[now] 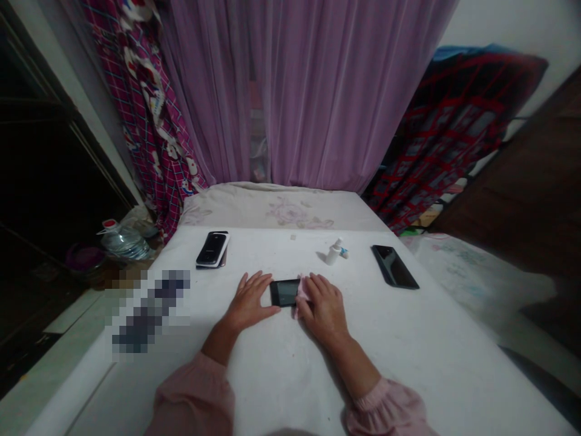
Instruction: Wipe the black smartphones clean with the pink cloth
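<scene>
A dark smartphone [285, 293] lies flat on the white-covered table, its long side running left to right. My left hand [249, 301] steadies its left end, with the thumb at the near edge and the fingers by the far corner. In my right hand [324, 303] is a pink cloth [303, 290], pressed against the phone's right end. The fingers hide most of the cloth. Beyond the right hand stands a small white spray bottle [333, 253], with a small blue-and-white item [344, 252] beside it.
Stacked phones [212, 249] lie at the back left of the table [281, 375]. A larger dark phone or tablet [394, 266] lies at the right. Something blurred out [152, 312] is at the left edge. Purple curtains [327, 91] hang behind; a water jug [124, 241] stands left.
</scene>
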Tool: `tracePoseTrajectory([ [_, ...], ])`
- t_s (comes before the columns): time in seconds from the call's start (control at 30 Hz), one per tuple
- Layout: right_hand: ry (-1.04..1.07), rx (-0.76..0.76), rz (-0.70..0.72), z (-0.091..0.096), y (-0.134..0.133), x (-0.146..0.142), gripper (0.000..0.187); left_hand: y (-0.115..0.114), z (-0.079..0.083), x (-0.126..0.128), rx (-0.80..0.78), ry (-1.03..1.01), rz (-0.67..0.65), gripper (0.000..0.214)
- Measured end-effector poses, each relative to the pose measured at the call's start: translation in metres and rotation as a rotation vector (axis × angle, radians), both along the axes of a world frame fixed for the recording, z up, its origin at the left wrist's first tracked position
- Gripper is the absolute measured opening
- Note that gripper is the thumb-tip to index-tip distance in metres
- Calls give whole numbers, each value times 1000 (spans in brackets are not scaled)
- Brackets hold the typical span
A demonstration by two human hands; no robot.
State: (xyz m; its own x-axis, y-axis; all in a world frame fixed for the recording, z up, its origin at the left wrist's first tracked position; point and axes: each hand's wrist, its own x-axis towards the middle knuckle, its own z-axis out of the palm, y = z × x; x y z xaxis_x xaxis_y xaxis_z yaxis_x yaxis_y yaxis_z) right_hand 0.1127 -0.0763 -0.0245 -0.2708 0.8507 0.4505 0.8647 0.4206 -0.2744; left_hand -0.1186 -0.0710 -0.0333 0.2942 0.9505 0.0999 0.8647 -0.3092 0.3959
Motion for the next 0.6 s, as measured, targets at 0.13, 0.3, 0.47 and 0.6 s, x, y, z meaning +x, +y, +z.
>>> tracePoseTrajectory([
  [0.13,-103,-36,57,-3,-8,-15,43,0,-3,-1,33,-7,-5,71],
  [0.3,-29,-33,112,3,-13,-34,38,1,-5,-1,40,1,-2,71],
  [0.47,-1,-53,120,9,-10,-38,41,1,-4,-1,39,1,3,69],
  [0.6,-5,-64,99,10,-8,-36,40,0,0,0,29,9,9,69],
])
